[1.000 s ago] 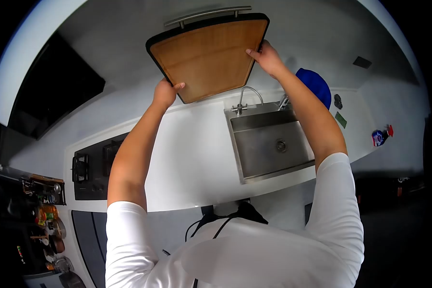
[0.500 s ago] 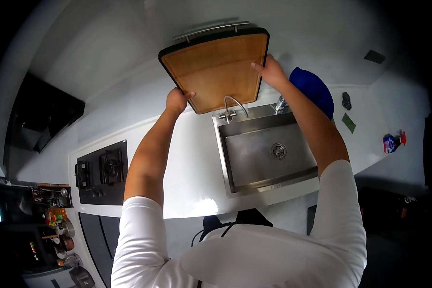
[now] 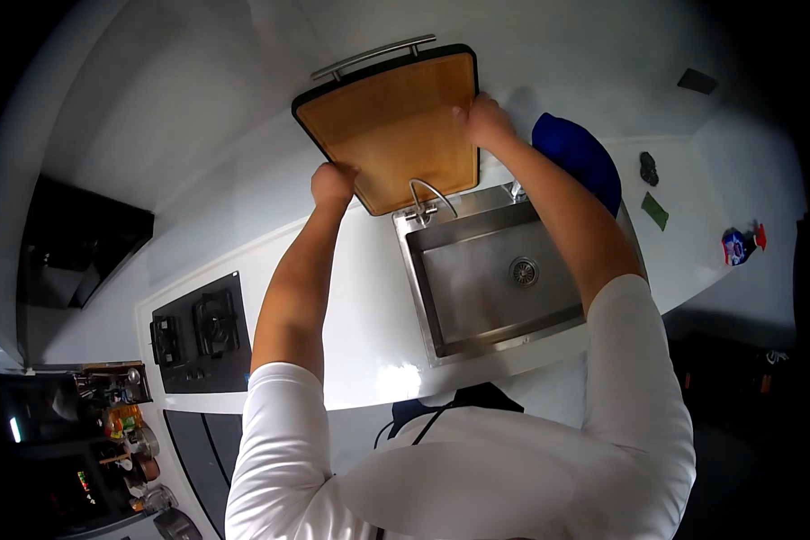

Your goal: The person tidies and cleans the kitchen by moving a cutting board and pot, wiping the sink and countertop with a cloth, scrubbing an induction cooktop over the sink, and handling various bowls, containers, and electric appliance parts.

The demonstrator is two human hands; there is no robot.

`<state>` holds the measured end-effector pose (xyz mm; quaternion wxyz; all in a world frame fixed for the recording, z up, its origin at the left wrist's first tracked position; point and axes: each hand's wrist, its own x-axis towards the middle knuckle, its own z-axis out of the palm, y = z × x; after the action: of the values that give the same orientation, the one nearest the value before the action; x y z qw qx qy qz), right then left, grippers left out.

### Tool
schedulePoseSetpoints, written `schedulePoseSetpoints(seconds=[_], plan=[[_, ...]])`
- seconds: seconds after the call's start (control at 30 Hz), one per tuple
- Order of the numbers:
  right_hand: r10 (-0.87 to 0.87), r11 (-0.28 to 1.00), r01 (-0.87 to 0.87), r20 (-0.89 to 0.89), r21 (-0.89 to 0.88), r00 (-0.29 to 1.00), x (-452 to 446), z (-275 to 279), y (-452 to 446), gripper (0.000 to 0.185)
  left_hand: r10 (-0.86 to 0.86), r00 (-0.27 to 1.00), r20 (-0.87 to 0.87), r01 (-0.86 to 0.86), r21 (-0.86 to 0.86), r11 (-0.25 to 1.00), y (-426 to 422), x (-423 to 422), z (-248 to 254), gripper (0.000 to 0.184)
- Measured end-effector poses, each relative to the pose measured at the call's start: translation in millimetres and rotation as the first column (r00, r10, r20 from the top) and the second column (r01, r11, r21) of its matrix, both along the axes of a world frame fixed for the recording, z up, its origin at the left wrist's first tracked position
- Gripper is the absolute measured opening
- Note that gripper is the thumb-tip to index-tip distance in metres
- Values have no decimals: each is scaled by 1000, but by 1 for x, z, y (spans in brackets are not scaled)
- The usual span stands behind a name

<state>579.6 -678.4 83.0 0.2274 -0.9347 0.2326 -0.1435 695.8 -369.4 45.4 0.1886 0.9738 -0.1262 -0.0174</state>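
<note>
A wooden cutting board (image 3: 396,121) with a dark edge stands upright against the wall, behind the sink. My left hand (image 3: 335,184) grips its lower left edge, thumb on the wooden face. On the right edge, higher up, my right hand (image 3: 488,122) is closed with its thumb on the face too; its other fingers are hidden behind the board. A metal handle bar (image 3: 373,58) shows along the top of the board. The curved faucet (image 3: 427,196) rises in front of the board's lower edge.
A steel sink (image 3: 463,301) is set in the white counter (image 3: 355,315). A blue rounded object (image 3: 578,157) stands behind my right forearm. Farther right are a green pad (image 3: 654,211), a dark scrubber (image 3: 648,168) and a spray bottle (image 3: 741,245). A gas hob (image 3: 198,333) lies left.
The view has shifted and turned a little. The board appears slightly farther left, with both hands still holding its sides.
</note>
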Motion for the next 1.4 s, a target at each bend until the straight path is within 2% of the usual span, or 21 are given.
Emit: schedulePoseSetpoints(seconds=[0.2,0.3,0.4,0.47,0.5,0.53,0.6,0.63,0.67,0.7,0.73,0.77,0.83,0.87,0.9,0.97,1.03,1.1,1.17,1.23,1.4], plan=[[120,993,-121,20,10,993,-3,7,-6,56,1,1000,-16,-2,-76,997,7,1,0,58],[164,985,-160,59,-59,985,20,-34,-30,59,-43,999,12,44,-121,992,23,-8,-9,66],[164,982,-159,38,-104,986,12,-16,-23,61,-158,978,-138,135,-158,978,53,-41,1,73],[-2,1000,1,64,17,998,15,-24,-21,65,-190,951,-243,113,-300,947,83,-56,6,67],[-15,990,6,64,139,998,-4,2,-3,71,-195,924,-329,63,-372,926,100,-85,30,65],[-52,991,41,80,128,995,-12,17,6,65,-201,896,-396,1,-450,893,118,-106,44,62],[88,990,-118,310,80,947,-47,29,34,72,-228,885,-406,35,-431,902,170,-133,45,60],[37,989,-93,415,117,909,-52,2,33,74,-228,889,-396,41,-427,903,199,-147,46,59],[39,946,-166,412,278,910,-92,34,75,72,-237,905,-354,72,-420,904,233,-159,33,56],[50,937,-190,426,292,903,-107,11,77,68,-222,916,-334,69,-414,908,266,-177,31,52],[15,866,-261,499,427,866,-122,-20,83,66,-179,938,-298,50,-395,917,294,-200,41,49],[102,810,-347,468,473,878,-153,-26,97,62,-121,945,-305,-7,-387,922,326,-221,37,51],[140,830,-385,517,404,844,-190,-82,115,50,-61,947,-315,-66,-377,924,383,-259,20,58],[209,854,-362,390,373,897,-195,-146,89,37,-22,942,-335,-113,-376,920,412,-279,23,60],[240,800,-419,410,430,880,-205,-177,116,24,38,937,-346,-184,-400,898,445,-305,23,62],[266,743,-371,263,557,927,-236,-189,212,27,105,917,-386,-270,-402,875,493,-338,16,61],[365,627,-265,24,732,931,-256,-131,345,30,134,888,-439,-349,-456,819,533,-370,17,60],[519,554,-289,-52,781,854,-252,-108,450,37,162,873,-460,-407,-504,762,576,-396,16,59],[726,402,-424,1,811,688,-243,-90,536,36,178,873,-453,-429,-543,722,616,-419,8,58],[813,354,-479,-11,803,582,-229,-71,605,35,195,859,-474,-457,-536,710,656,-442,34,59],[895,324,-494,-93,807,436,-195,-42,708,32,267,820,-506,-554,-590,587,767,-465,25,59]])
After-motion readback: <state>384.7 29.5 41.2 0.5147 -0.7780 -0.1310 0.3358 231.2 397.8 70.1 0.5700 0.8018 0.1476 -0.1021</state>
